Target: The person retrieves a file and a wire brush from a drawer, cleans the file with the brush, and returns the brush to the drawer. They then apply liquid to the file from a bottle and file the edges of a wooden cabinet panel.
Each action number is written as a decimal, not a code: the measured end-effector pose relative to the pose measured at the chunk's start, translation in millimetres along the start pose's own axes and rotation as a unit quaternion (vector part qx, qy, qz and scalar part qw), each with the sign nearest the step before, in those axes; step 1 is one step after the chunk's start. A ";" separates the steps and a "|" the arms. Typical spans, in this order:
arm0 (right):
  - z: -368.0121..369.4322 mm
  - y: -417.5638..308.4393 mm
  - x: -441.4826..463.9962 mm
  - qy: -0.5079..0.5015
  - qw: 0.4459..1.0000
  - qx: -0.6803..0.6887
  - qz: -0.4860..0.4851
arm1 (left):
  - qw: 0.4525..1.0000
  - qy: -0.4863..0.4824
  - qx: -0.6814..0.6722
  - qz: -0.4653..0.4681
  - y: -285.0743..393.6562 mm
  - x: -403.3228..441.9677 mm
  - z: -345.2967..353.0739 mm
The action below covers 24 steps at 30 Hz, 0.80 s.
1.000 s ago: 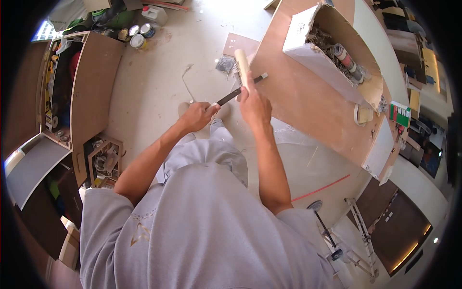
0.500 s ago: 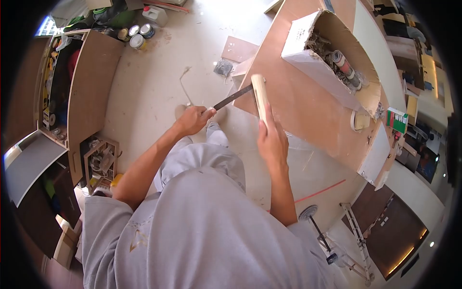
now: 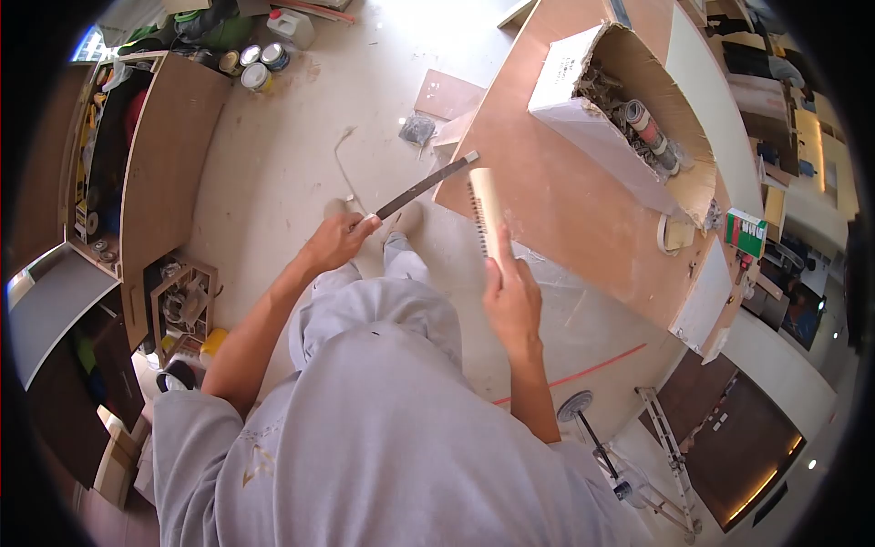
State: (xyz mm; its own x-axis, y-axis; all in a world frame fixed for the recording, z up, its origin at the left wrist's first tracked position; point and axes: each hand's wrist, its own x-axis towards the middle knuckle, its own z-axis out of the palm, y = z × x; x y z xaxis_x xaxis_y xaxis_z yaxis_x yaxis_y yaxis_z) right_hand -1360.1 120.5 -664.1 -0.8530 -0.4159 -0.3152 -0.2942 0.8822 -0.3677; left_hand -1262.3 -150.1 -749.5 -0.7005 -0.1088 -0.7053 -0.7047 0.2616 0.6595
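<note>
My left hand [image 3: 337, 242] is closed round the near end of a long, flat, dark metal file [image 3: 421, 190], which slants up to the right and has a pale tip. In my right hand [image 3: 513, 299] is a wire brush [image 3: 488, 202] with a pale wooden body. Its dark bristles face left, toward the file. Brush and file are apart, with a small gap between the file's tip and the brush's top. Both tools are held in the air in front of my body, beside the edge of a brown wooden board [image 3: 556, 196].
A torn cardboard box [image 3: 583, 137] holding scraps and a can lies on the board. Several paint cans [image 3: 256, 77] stand on the floor at upper left, near an open wooden cabinet [image 3: 173, 155]. A ladder [image 3: 670, 447] lies at lower right.
The brush has come away from the file and turned so its bristles show. My left hand has moved left and down with the file, baring its pale tip.
</note>
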 end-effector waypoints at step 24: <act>46.1 8.1 46.1 0.010 0.999 0.011 -0.028 | 1.000 0.007 -0.003 0.020 -15.6 12.8 3.2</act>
State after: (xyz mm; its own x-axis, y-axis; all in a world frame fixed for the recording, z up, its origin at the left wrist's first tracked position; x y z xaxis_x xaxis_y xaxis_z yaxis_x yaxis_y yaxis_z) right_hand -1382.0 98.3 -721.9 -0.8436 -0.4606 -0.2761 -0.3327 0.8519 -0.4045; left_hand -1259.9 -152.5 -769.7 -0.7297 -0.1111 -0.6746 -0.6766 0.2595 0.6891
